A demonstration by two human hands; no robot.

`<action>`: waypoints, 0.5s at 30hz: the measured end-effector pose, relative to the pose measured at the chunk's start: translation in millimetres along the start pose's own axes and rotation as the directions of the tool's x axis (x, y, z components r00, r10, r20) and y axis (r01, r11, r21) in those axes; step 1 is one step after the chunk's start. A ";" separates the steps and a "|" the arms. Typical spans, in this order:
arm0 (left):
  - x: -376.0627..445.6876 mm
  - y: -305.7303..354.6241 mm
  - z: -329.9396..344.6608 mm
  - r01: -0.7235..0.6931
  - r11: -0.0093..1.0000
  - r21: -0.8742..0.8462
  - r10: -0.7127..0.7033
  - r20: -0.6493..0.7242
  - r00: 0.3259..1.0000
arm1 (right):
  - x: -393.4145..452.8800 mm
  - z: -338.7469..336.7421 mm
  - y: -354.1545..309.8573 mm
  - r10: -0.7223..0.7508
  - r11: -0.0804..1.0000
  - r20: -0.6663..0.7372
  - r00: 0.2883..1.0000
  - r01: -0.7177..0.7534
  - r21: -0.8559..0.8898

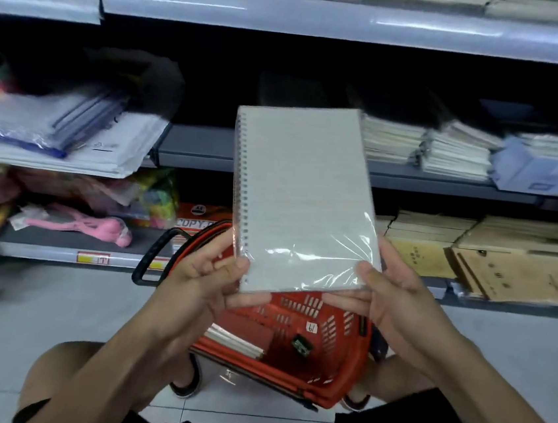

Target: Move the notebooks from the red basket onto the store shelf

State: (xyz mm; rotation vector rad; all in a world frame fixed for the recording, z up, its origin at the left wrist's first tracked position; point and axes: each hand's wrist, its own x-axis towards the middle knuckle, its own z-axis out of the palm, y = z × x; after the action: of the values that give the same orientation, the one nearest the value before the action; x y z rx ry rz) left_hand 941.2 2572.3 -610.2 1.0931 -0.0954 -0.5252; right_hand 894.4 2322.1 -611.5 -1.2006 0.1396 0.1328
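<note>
Plastic-wrapped spiral notebook (301, 200) is up in the air over the red basket (322, 340), so I'd say we're mid-carry, basket to shelf. My left hand (203, 281) pinches the bottom corner on the spiral side, and my right hand (389, 292) has thumb on top and fingers underneath the other corner. More notebooks sit in the basket. Next I'd guess it goes to the middle shelf (201, 148), next to the notebook stacks (425, 145), laid flat and square.
</note>
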 end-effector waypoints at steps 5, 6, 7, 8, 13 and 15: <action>10.9 -5.3 13.8 -0.083 0.994 -0.065 0.075 -0.120 0.990 | -0.1 -3.1 -5.8 -0.095 0.995 -0.052 0.994 0.093 -0.042; 14.1 -6.5 15.1 -0.084 0.993 -0.081 0.073 -0.129 0.989 | 1.2 -5.3 -5.1 -0.097 0.995 -0.064 0.993 0.095 -0.038; 17.6 -8.9 15.1 -0.081 0.992 -0.097 0.068 -0.134 0.989 | 2.5 -7.7 -3.2 -0.096 0.995 -0.080 0.992 0.094 -0.026; 21.5 -11.5 14.8 -0.076 0.991 -0.111 0.060 -0.137 0.989 | 4.1 -9.9 -1.1 -0.093 0.996 -0.095 0.991 0.092 -0.011; 43.7 -25.0 8.9 -0.024 0.993 -0.113 0.008 -0.139 0.990 | 17.1 -24.5 14.0 -0.075 0.997 -0.158 0.984 0.077 0.006; 53.7 -27.7 4.6 0.002 0.994 -0.105 -0.017 -0.141 0.990 | 25.6 -30.0 18.6 -0.055 0.998 -0.181 0.982 0.058 0.013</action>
State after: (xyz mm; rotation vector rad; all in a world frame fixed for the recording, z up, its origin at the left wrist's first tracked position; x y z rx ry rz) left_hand 976.8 2534.6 -641.7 1.0255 0.0605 -0.4546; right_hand 915.2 2301.5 -643.8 -1.1961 0.2649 -0.0277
